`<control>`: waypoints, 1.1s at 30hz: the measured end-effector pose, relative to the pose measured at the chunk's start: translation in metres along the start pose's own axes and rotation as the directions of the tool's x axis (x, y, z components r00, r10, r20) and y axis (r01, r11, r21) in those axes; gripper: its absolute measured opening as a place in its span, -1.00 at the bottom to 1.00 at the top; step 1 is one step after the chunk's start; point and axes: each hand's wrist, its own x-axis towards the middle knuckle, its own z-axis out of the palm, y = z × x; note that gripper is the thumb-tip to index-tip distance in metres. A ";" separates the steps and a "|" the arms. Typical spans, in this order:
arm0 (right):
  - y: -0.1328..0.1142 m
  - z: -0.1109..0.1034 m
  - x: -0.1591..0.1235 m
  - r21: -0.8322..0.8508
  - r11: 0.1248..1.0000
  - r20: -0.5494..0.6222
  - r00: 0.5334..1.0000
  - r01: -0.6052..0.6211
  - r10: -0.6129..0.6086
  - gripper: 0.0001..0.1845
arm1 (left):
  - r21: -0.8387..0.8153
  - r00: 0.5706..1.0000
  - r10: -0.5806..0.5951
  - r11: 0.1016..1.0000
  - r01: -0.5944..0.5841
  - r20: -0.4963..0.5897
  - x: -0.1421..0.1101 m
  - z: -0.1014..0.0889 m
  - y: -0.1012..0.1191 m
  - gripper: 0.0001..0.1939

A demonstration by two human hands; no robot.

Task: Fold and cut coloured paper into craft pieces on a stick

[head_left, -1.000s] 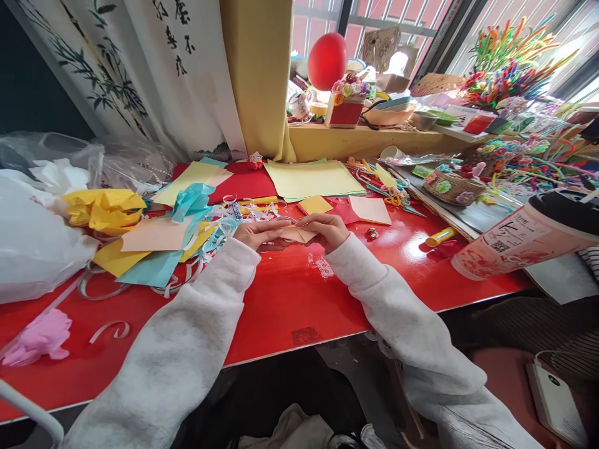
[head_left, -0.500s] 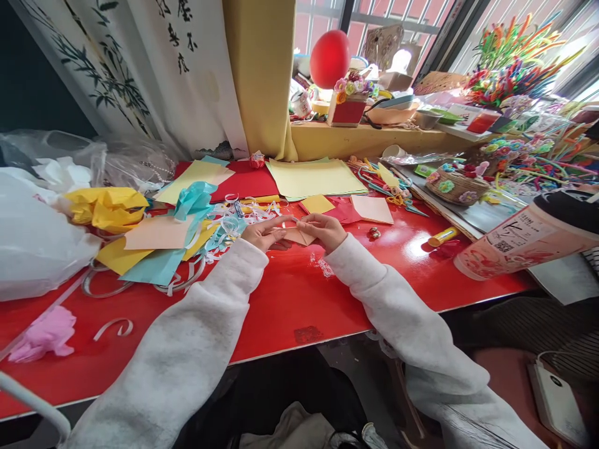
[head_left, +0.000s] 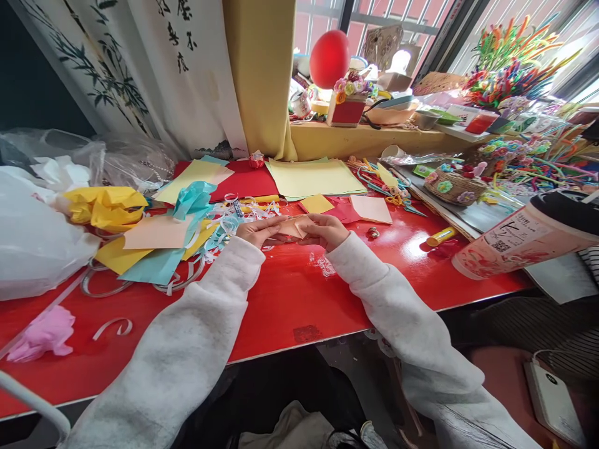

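Note:
Between my two hands is a small piece of folded peach paper (head_left: pixel 294 227), held just above the red table. My left hand (head_left: pixel 259 232) pinches its left side, with the thumb on top. At its right side, my right hand (head_left: pixel 329 231) grips the paper between thumb and fingers. The fingers beneath the paper are partly hidden. Just beyond my hands lie a yellow paper square (head_left: pixel 316 204) and a stack of pale peach paper (head_left: pixel 371 209). White paper shreds (head_left: pixel 229 223) spread beside my left hand, and small golden bells (head_left: pixel 373 232) rest to the right of my right hand.
Crumpled tissue paper (head_left: pixel 107 207) and a white plastic bag (head_left: pixel 42 237) fill the left side. Pale yellow sheets (head_left: pixel 313 178) lie at the back. A large drink cup (head_left: pixel 524 237), a glue stick (head_left: pixel 441 237) and a decorated basket (head_left: pixel 456 184) are on the right.
The peach paper has been lifted and turned, so more of its folded face shows between my hands. My left hand has shifted slightly left, and its fingers lie flatter along the paper.

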 end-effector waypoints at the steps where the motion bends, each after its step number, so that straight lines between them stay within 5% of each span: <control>1: 0.002 -0.001 0.001 -0.018 1.000 -0.012 1.000 0.006 -0.006 -0.66 | 0.001 1.000 0.007 1.000 -0.007 0.006 0.000 0.000 -0.001 -0.65; 9: 0.005 0.001 0.002 -0.319 0.924 -0.062 0.968 0.210 -0.242 -0.74 | 0.068 0.997 -0.052 0.997 0.048 0.049 0.000 0.000 -0.003 -0.62; 21: 0.010 0.004 0.004 -0.023 0.996 -0.064 0.995 0.081 -0.083 -0.74 | 0.092 0.999 -0.015 0.996 0.012 0.035 0.000 0.000 -0.003 -0.80; 29: 0.013 0.002 0.008 -0.207 0.965 -0.088 0.979 0.161 -0.182 -0.76 | 0.227 0.993 0.122 0.967 -0.118 -0.004 0.003 0.003 -0.014 -0.75; 33: 0.013 0.000 0.007 -0.315 0.920 -0.063 0.963 0.231 -0.263 -0.74 | 0.209 0.999 0.044 0.977 -0.040 -0.016 0.005 0.003 -0.012 -0.60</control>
